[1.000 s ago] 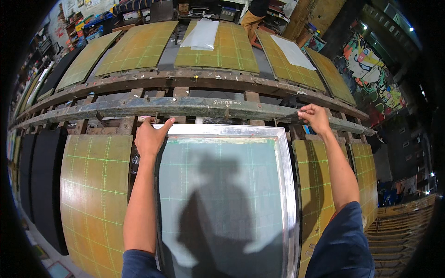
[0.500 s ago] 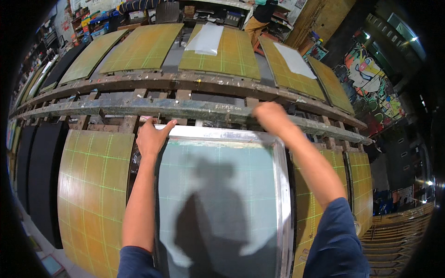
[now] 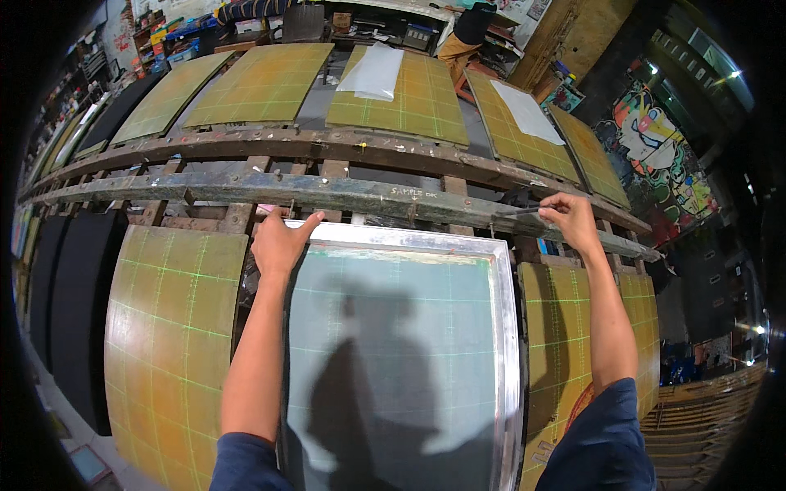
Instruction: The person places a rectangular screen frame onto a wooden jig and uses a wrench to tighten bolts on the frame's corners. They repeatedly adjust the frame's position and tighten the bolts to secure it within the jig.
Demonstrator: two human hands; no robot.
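Observation:
A screen printing frame (image 3: 509,327) with a silvery metal rim and grey-green mesh lies in front of me. My left hand (image 3: 278,243) grips its far left corner, thumb over the top rim and the other fingers partly hidden against the rail. Beyond the far right corner, my right hand (image 3: 569,219) pinches a thin dark rod (image 3: 526,211), pointing left along the metal rail (image 3: 327,195). What kind of tool the rod is, I cannot make out. Bolts stick out of that rail close to the frame's far edge. My shadow falls across the mesh.
Yellow-brown boards with green grid lines stand left (image 3: 168,327) and right (image 3: 557,327) of the frame. A second row of boards (image 3: 258,86) lies past the rails, two bearing white sheets (image 3: 372,72). Black panels (image 3: 82,319) are at far left. A person (image 3: 467,37) is at the back.
My right hand has moved right along the rail, away from the frame's far edge, and the thin rod now shows in its fingers. My left hand stays at the corner. The view has shifted slightly.

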